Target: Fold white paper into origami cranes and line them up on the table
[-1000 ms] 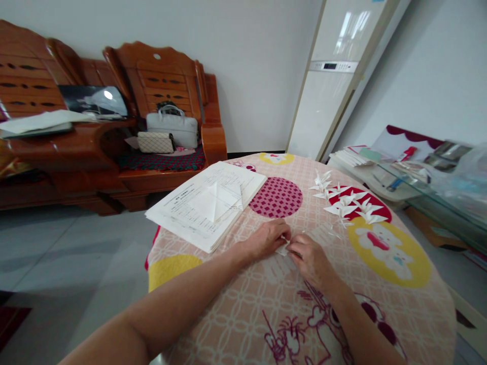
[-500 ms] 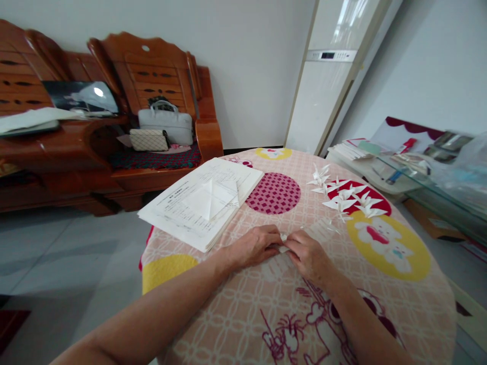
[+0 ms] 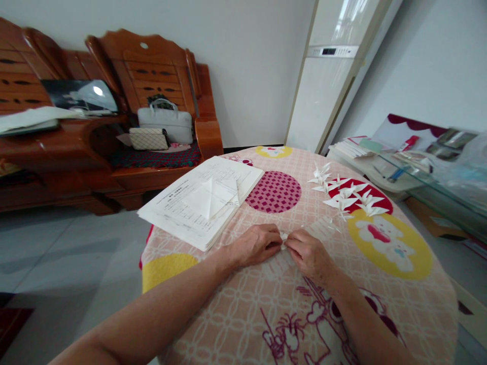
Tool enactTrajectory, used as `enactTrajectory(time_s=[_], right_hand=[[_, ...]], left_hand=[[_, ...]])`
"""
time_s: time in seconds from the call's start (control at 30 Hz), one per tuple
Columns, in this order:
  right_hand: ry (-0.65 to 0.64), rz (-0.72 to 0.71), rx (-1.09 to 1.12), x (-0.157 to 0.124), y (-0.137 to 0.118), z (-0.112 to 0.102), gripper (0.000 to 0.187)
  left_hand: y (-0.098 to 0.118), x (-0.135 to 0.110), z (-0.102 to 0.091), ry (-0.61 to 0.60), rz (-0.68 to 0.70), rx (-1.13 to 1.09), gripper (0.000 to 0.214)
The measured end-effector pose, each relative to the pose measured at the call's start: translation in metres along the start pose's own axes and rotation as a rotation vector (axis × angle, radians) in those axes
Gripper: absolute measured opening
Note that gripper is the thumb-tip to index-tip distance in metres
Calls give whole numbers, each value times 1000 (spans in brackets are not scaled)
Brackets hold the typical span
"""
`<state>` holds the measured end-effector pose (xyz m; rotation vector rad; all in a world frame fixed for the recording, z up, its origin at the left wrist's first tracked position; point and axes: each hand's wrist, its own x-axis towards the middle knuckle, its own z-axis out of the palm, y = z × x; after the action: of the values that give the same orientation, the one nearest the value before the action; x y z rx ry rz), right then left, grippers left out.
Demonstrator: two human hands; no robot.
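A small piece of folded white paper (image 3: 283, 237) shows between my two hands, mostly covered by the fingers. My left hand (image 3: 262, 242) pinches its left side. From the right, my right hand (image 3: 307, 251) grips it with thumb and fingers pressed together. Both hands rest low over the patterned tablecloth. Beyond my right hand lie several white folded paper cranes (image 3: 344, 196), wings spread. Left of the hands, a stack of printed sheets (image 3: 171, 213) carries a creased square of white paper (image 3: 210, 200).
The round table wears a pink tablecloth (image 3: 228, 314). A glass-topped side table (image 3: 429, 192) with papers and plastic bags stands at the right. Behind are a wooden sofa (image 3: 160, 56) with handbags (image 3: 167, 124) and a tall white air conditioner (image 3: 319, 96).
Less of the folded paper shows between the fingers, and my right hand's fingers have shifted slightly on it. The cranes and the stack of sheets stay in place.
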<state>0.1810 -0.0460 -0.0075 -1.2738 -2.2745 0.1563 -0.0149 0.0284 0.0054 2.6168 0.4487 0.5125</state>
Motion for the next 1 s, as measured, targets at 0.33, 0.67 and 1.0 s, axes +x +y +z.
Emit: enactTrajectory(time_s=[0.33,0.67,1.0], right_hand=[[30,47,71,2,-3,-1,23],[36,78,74,2,-2,0,22],[74,106,84,1,-5,0,21]], left_hand=[[3,0,2,47,-81,-87,17],[3,1,6,39,-90,-3,14],[4,-3,19,126,-192,11,11]])
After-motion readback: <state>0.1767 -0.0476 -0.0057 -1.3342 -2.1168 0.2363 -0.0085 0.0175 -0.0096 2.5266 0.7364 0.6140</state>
